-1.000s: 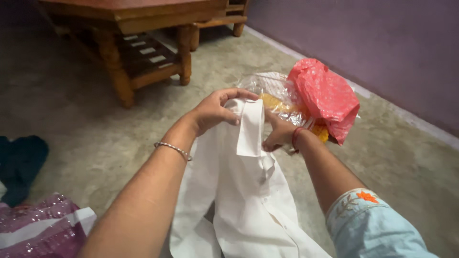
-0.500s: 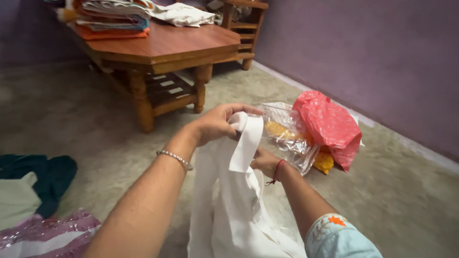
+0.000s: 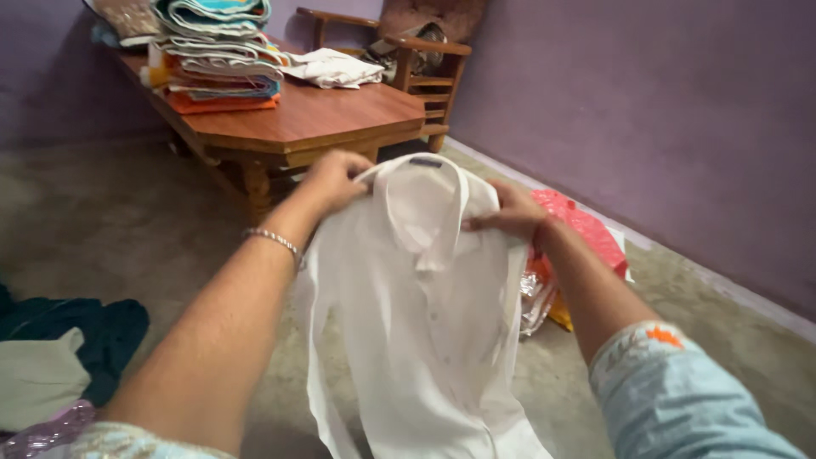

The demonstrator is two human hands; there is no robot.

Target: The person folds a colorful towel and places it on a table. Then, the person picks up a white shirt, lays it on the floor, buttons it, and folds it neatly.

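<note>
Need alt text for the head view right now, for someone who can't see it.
Both hands hold a white shirt up by its collar, left hand and right hand at either side. Behind stands a wooden table with folded clothes; a red bag lies on the floor.

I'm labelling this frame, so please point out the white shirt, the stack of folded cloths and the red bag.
white shirt (image 3: 425, 323), head view, front panel below the collar
stack of folded cloths (image 3: 217, 51), head view, middle of the pile
red bag (image 3: 586, 229), head view, upper side
</note>
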